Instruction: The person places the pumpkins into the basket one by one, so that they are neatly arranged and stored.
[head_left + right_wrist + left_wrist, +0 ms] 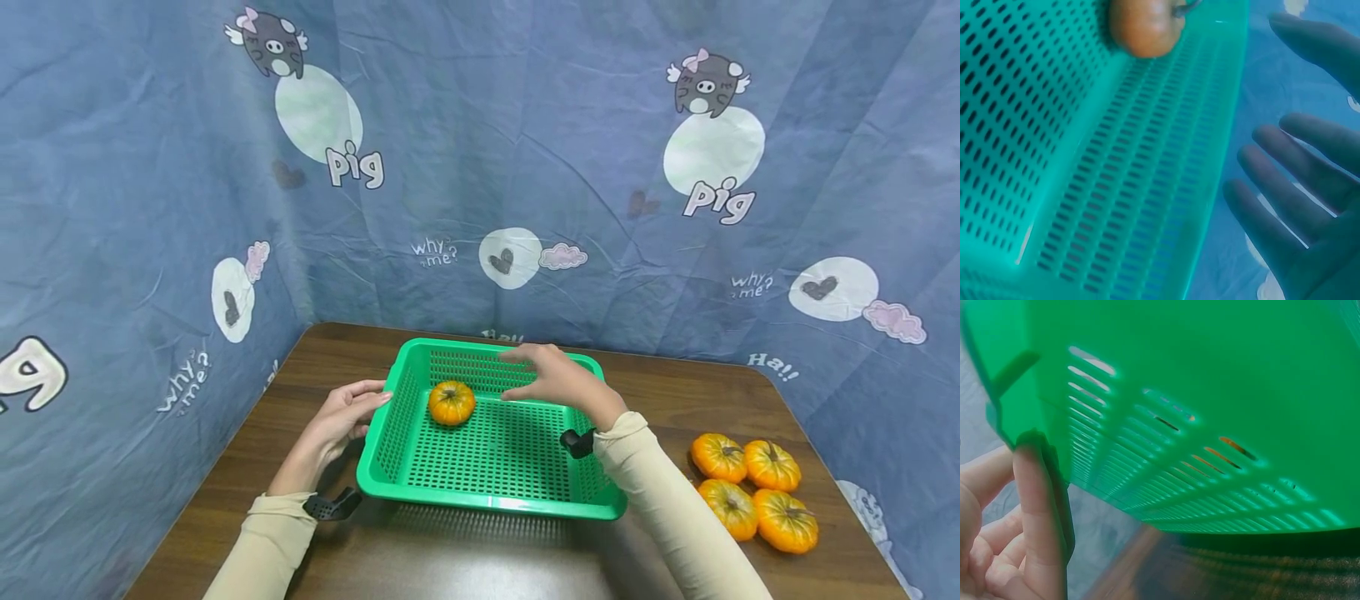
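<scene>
A green plastic basket (491,498) with slotted walls sits in the middle of the table, with one small orange pumpkin (452,403) inside at its left. My left hand (341,421) pinches the basket's left rim, its thumb on the edge. From below, the left wrist view shows the basket's slotted outer wall (1147,487) and the fingers against it. Above the basket's right half, my right hand (555,379) hangs with spread fingers and holds nothing. In the right wrist view the fingers (1285,194) stand apart from the basket rim, and the pumpkin (1145,28) shows inside.
Several orange pumpkins (783,518) lie grouped at the right side of the brown wooden table (660,383). A blue curtain (465,150) printed with pigs and words hangs behind and on both sides of the table.
</scene>
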The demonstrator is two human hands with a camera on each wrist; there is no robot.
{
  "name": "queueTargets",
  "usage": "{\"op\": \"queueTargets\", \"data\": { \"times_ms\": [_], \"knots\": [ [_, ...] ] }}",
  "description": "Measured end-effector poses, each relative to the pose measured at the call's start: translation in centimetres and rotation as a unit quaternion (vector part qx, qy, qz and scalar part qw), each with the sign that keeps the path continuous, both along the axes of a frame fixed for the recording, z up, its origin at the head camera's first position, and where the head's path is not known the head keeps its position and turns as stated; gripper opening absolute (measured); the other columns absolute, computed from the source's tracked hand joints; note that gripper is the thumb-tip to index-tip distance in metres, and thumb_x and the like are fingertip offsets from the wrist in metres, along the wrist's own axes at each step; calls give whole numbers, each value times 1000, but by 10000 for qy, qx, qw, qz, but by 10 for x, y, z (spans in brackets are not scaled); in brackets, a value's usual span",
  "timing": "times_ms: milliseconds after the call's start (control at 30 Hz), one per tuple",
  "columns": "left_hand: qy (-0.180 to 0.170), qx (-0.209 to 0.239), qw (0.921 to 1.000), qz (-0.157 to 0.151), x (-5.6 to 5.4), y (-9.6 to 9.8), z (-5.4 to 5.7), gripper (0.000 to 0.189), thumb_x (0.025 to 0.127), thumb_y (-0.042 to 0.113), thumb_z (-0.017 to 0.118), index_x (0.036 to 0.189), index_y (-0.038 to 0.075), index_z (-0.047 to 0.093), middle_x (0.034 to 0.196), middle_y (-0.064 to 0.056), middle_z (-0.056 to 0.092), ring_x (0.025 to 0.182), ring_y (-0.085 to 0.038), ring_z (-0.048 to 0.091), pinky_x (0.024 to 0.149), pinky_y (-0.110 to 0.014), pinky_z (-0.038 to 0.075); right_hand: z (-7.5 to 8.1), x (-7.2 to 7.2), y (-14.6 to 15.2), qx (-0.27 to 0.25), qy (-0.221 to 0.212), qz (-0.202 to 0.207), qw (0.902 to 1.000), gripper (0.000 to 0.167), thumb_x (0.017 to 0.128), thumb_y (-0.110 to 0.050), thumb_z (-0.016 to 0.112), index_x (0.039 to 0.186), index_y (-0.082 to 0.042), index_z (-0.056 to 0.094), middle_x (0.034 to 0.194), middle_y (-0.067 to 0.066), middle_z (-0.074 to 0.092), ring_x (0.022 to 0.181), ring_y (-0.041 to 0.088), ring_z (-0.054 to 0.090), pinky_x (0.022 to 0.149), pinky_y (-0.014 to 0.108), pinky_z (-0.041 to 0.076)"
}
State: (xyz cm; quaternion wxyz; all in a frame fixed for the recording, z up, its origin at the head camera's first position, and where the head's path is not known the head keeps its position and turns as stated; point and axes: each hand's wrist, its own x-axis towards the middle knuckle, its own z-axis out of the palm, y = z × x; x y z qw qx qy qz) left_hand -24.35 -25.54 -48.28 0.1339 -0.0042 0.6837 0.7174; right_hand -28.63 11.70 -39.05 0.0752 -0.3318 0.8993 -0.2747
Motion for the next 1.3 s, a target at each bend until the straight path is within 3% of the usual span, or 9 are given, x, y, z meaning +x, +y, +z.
{"op": "queueTargets", "data": {
  "times_ms": [233,667,867,933,1100,1167,1300],
  "knots": [
    [-1,25,10000,7,1,2,2,50,102,22,68,144,1,51,92,13,78,81,-5,75,65,-23,63,2,8,23,-10,43,-175,9998,68,89,-35,83,145,-6,59,146,12,62,128,36,63,105,52,55],
    [-10,68,10000,-7,3,1,2,52,102,22,68,146,0,49,94,12,78,82,-5,76,66,-23,63,7,28,65,13,334,-290,9990,67,90,-36,81,146,-7,58,147,14,60,129,38,61,103,57,54],
    [13,75,10000,38,3,2,1,51,102,22,68,145,0,50,94,11,78,83,-6,76,66,-23,63,7,39,83,-37,561,-400,9976,65,90,-37,82,143,-7,61,144,14,63,122,36,65,100,56,56],
    [15,78,10000,40,3,2,1,51,102,22,68,145,1,50,94,11,78,82,-6,76,66,-23,63,8,43,89,-94,600,-440,9972,64,89,-35,83,143,-8,61,143,13,64,109,31,69,99,54,57],
    [-19,137,9999,33,3,2,2,52,102,21,68,146,0,49,94,12,78,82,-6,76,67,-24,63,9,50,107,-325,722,-561,9953,63,88,-34,85,142,-11,62,142,11,65,116,29,69,102,53,56],
    [-32,127,9999,39,3,2,3,53,102,21,68,146,-1,49,94,12,78,82,-6,76,67,-24,63,9,52,115,-380,761,-631,9944,64,88,-37,84,142,-11,62,142,11,65,131,33,62,104,56,54],
    [-51,89,9999,49,4,3,4,55,102,21,68,147,-3,47,94,12,77,83,-6,75,69,-24,64,9,56,130,-336,773,-794,9933,65,87,-37,84,141,-8,63,141,13,66,131,37,62,104,60,53]
  ]
}}
